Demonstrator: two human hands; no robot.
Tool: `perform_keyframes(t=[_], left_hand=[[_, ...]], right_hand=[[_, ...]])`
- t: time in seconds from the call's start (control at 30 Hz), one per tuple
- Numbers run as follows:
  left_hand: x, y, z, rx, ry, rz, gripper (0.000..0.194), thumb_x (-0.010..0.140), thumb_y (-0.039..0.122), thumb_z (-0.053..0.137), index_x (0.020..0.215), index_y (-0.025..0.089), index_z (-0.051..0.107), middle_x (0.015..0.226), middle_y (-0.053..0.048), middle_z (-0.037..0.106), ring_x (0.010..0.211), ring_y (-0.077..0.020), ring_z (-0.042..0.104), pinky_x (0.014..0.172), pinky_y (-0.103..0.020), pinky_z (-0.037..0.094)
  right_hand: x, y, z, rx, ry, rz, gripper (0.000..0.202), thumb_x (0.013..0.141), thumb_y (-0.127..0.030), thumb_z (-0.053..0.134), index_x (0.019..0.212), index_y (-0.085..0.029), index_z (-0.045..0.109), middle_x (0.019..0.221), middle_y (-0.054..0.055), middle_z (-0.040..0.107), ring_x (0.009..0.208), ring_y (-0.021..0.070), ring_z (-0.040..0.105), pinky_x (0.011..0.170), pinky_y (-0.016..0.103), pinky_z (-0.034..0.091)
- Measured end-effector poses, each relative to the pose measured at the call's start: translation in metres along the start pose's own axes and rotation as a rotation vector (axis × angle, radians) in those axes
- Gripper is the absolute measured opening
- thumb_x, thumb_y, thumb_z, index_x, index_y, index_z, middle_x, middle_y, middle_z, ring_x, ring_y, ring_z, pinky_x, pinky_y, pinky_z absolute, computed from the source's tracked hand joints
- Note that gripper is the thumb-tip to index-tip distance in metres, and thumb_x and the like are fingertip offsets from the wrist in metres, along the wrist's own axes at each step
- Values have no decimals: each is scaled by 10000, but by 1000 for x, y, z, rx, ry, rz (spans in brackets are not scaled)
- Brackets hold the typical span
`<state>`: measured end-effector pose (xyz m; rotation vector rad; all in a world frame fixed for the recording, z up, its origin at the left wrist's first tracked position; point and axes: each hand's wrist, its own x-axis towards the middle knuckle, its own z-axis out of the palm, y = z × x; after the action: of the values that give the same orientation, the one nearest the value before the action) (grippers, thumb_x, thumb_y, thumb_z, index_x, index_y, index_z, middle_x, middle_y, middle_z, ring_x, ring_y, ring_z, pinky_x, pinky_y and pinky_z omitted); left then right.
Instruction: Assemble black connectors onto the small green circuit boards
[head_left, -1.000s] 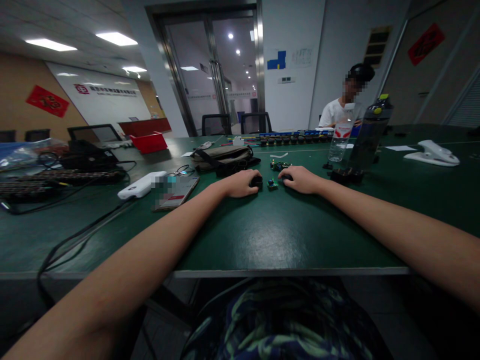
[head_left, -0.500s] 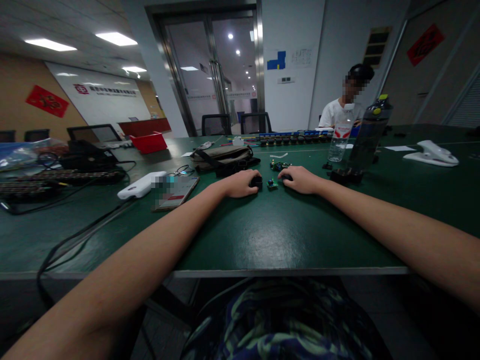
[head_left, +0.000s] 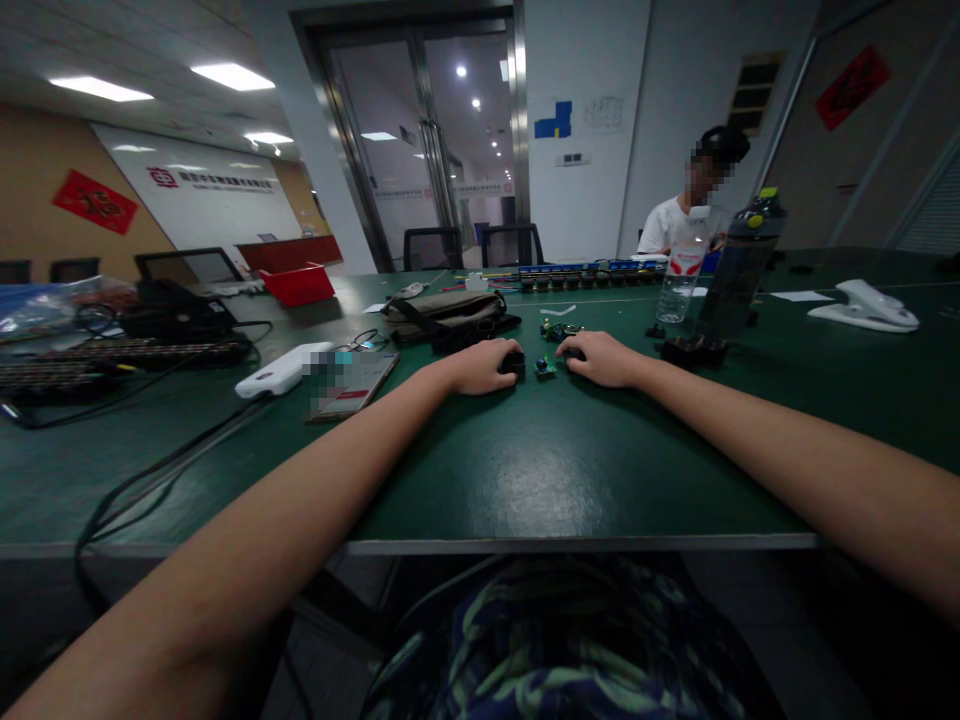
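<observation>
My left hand [head_left: 486, 367] rests on the green table [head_left: 540, 460], its fingers closed on a small black part [head_left: 513, 364]. To the right, my right hand [head_left: 602, 359] is closed round another small black piece [head_left: 574, 354], mostly covered by the fingers. Between the two hands lies a small green circuit board [head_left: 544, 368] with a dark round component on top. Just behind it sits a second green board [head_left: 561, 330], near the fingertips of my right hand.
Behind my left hand is a grey-brown bag [head_left: 446, 315]. A phone [head_left: 352, 386] and white power bank [head_left: 277, 370] lie left. Bottles [head_left: 679, 280], a black part [head_left: 694, 351] and a white tool [head_left: 862, 308] stand right. A person [head_left: 667, 225] sits across the table.
</observation>
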<state>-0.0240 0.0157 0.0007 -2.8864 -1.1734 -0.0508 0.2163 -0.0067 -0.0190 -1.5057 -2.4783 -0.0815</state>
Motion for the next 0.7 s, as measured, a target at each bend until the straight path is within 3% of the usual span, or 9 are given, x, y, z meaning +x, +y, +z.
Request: perform_keyframes(t=[0.7], left_hand=[[0,-1,0,-12,4,13,491,847,341,555,1297,147,517,1315,-143,610,1198,-253,591,1047,-352,448]], right_hand=[[0,0,0,-7,-3,-2,315,915,-193,536,1186,-163,695,1210,108,709,1131,235,639,1018,328,437]])
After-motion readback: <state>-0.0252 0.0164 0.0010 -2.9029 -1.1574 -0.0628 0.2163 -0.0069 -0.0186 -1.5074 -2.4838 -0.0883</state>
